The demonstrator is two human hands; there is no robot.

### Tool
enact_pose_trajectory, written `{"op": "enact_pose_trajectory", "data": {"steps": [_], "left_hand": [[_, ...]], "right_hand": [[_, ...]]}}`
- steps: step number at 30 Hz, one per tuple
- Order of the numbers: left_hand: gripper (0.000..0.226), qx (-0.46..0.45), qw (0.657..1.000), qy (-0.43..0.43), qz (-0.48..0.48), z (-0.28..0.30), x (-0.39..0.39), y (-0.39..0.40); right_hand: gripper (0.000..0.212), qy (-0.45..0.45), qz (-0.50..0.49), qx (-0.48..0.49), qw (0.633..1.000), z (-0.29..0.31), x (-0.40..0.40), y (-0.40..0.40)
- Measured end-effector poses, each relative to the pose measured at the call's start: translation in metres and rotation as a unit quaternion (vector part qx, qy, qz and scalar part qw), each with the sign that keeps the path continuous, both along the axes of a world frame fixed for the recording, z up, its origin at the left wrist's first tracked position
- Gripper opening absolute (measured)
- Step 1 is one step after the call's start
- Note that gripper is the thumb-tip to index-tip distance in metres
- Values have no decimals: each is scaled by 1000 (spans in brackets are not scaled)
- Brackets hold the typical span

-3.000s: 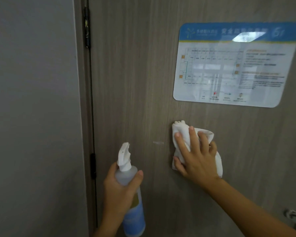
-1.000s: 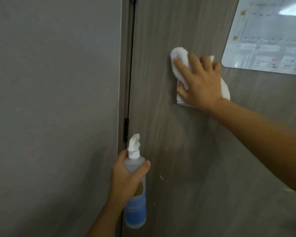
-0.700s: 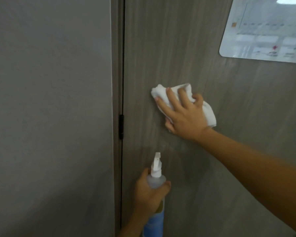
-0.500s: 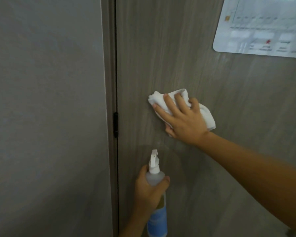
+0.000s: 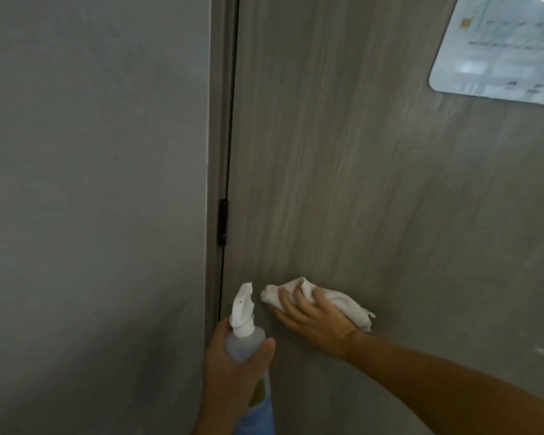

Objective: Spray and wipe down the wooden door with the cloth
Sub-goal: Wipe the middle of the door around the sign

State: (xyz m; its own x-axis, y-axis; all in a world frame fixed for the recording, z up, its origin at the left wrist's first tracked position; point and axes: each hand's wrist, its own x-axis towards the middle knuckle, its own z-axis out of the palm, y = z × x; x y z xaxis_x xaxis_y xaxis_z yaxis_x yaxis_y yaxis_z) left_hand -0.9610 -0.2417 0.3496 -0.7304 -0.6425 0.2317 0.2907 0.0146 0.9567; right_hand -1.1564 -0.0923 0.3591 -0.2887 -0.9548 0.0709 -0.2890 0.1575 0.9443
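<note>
So I've got the right hand (image 5: 316,321) flat, fingers spread, pressing the crumpled white cloth (image 5: 327,301) onto the grey wood-grain door (image 5: 358,183) low near the hinge edge. Left hand (image 5: 233,372) grips the clear white-nozzled spray bottle (image 5: 244,334) upright just beside it.

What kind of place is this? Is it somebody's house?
Probably not a house: more likely a hotel or office building. The wooden door carries a glossy printed plan sign, the sort posted in public buildings, and it sits beside a plain grey wall. The print is too blurred to read.

White cloth (image 5: 333,301); grey wood-grain door (image 5: 358,183).
</note>
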Motion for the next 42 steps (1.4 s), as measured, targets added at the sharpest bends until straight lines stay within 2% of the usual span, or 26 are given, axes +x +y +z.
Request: {"op": "enact_pose_trajectory", "data": {"steps": [2, 4, 6, 8, 10, 12, 15, 19, 21, 24, 26, 29, 31, 33, 35, 36, 37, 39, 42], "left_hand": [[64, -2, 1000, -12, 1, 5, 4, -8], [72, 5, 1000, -16, 1, 5, 3, -15], [57, -16, 1000, -15, -11, 17, 3, -20], [36, -53, 999, 3, 0, 31, 3, -22], [36, -61, 998, 13, 9, 44, 2, -21], [45, -67, 998, 14, 12, 54, -1, -20], [37, -54, 998, -1, 15, 56, -10, -20], [33, -30, 999, -13, 10, 54, -11, -19], [36, -21, 1000, -20, -4, 52, -8, -19], [68, 51, 998, -44, -9, 43, -14, -24], [65, 45, 997, -57, -7, 29, -13, -28], [44, -2, 995, -98, 17, 34, -1, -35], [48, 18, 993, -111, -27, 36, 11, -36], [61, 11, 995, -87, -48, 38, 7, -36], [75, -25, 998, -53, -38, 41, -2, -22], [85, -28, 998, -53, -26, 47, -7, -15], [82, -17, 999, -47, -16, 53, -10, -5], [52, -8, 999, -22, -26, 64, -15, 13], [37, -36, 997, 12, -61, 80, -30, 42]], "right_hand": [[101, -15, 10, 18, 1000, 9, 3, -2], [118, -24, 25, -14, 999, 36, 7, -2], [125, -14, 29, -107, 994, 79, 12, 0], [105, 5, 34, -208, 978, 138, 15, 1], [89, 6, 29, -303, 953, 195, 14, 5], [83, -15, 21, -386, 922, 236, 14, 8], [79, -28, 3, -468, 883, 247, 16, -5], [81, -48, -15, -528, 848, 212, 20, -44], [85, -44, -7, -528, 848, 190, 21, -64], [93, -29, 4, -437, 899, 142, 18, -89], [88, -21, 9, -338, 941, 99, 16, -99], [67, -20, 26, -204, 978, 53, 13, -93], [73, -25, 30, -149, 988, 48, 11, -75], [92, -36, 45, -156, 986, 58, 12, -53], [113, -54, 46, -212, 975, 75, 11, -30], [112, -54, 47, -243, 967, 86, 10, -17], [105, -45, 55, -276, 959, 97, 9, -2], [85, -24, 62, -339, 939, 116, 7, 35], [69, 8, 55, -411, 910, 133, 2, 109]]}}
